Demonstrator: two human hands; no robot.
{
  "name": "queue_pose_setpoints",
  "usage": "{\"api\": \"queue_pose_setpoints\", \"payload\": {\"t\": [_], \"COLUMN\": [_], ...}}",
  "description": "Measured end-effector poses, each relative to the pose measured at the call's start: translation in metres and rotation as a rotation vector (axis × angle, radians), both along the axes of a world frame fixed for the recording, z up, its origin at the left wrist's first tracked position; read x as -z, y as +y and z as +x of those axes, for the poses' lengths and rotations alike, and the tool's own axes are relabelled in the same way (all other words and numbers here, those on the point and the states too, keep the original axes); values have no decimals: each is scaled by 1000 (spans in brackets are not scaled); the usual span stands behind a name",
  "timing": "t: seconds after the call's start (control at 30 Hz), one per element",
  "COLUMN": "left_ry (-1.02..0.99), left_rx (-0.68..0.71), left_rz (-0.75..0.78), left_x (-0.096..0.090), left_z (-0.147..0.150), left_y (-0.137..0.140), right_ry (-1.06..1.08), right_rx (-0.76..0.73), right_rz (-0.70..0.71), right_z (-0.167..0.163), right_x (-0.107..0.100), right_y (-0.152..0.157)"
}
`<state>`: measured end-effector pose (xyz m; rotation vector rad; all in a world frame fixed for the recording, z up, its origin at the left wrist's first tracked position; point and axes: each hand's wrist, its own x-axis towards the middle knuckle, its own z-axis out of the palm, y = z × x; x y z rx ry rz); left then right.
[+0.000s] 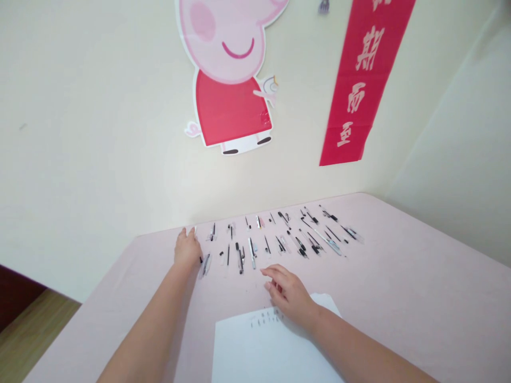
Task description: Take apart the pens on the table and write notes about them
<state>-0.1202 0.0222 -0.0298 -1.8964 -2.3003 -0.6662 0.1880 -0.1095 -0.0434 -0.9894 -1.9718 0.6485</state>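
Note:
My left hand (186, 249) reaches to the far left end of a spread of pen parts (279, 238) on a pink table (419, 298); its fingers curl over a small piece there, and whether it grips one is hidden. My right hand (288, 294) hovers palm down, fingers loosely apart, over the top edge of a white sheet of paper (259, 354) with short lines of writing. It holds nothing. The pen parts, black and clear barrels, caps and refills, lie in rough rows near the wall.
A cream wall stands right behind the table, with a pink cartoon pig sticker (229, 74) and a red banner (361, 80) with pale characters. The table's left edge drops to a wooden floor (27, 335). A second wall closes the right corner.

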Motion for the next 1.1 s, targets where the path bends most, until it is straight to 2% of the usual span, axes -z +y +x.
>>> {"api": "queue_pose_setpoints", "payload": {"t": [0.1, 0.17, 0.27, 0.37, 0.47, 0.57, 0.67, 0.83, 1.0, 1.1], "left_ry": [44, 64, 14, -23, 13, 87, 166, 231, 207, 152], "left_rx": [72, 173, 519, 787, 1022, 1089, 1095, 1088, 1067, 1049], "left_rz": [27, 29, 46, -99, -255, -275, -240, -244, -308, -385], "left_x": [-9, -14, -14, 0, 24, 46, 54, 48, 41, 29], "left_z": [23, 49, 94, 127, 139, 137, 133, 133, 129, 129], "left_y": [-21, -50, -116, -182, -219, -229, -230, -233, -233, -230], "right_ry": [-29, -52, -65, -49, -33, -13, -14, -140, -278, -321], "right_rx": [25, 67, 123, 134, 127, 138, 135, 61, 95, 98], "right_rz": [-15, -26, -38, -56, -92, -130, -164, -142, -129, -118], "right_z": [0, 0, 0, 0, 0, 1, 2, 5, 7, 8], "right_x": [0, 1, 3, 6, 10, 14, 14, 4, -3, -3], "right_y": [2, 3, 4, 6, 9, 12, 13, 12, 11, 10]}}
